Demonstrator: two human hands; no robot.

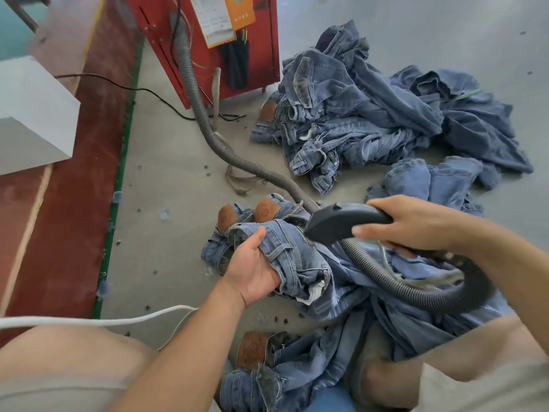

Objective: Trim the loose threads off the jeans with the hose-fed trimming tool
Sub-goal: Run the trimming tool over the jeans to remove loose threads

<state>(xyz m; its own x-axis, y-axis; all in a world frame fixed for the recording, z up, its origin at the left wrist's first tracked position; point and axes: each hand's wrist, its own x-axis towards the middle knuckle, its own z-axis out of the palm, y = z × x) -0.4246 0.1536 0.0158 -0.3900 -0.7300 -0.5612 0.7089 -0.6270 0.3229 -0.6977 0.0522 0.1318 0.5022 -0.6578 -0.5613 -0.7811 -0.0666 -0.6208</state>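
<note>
left hand (252, 267): I bunch the jeans (292, 257) waistband, above my lap
right hand (416, 223): I clutch the trimming tool (341, 223), nose touching denim
tip: pull fabric taut, keep hose (416, 289) slack

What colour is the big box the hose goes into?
The box is red, seen in the head view.

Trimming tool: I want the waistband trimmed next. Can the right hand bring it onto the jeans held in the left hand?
Probably yes: the trimming tool in the right hand hovers just beside the jeans gripped by the left hand, nothing between.

L hand (255, 269) grips jeans (300, 260), R hand (416, 224) (trimmer (341, 223))
</note>
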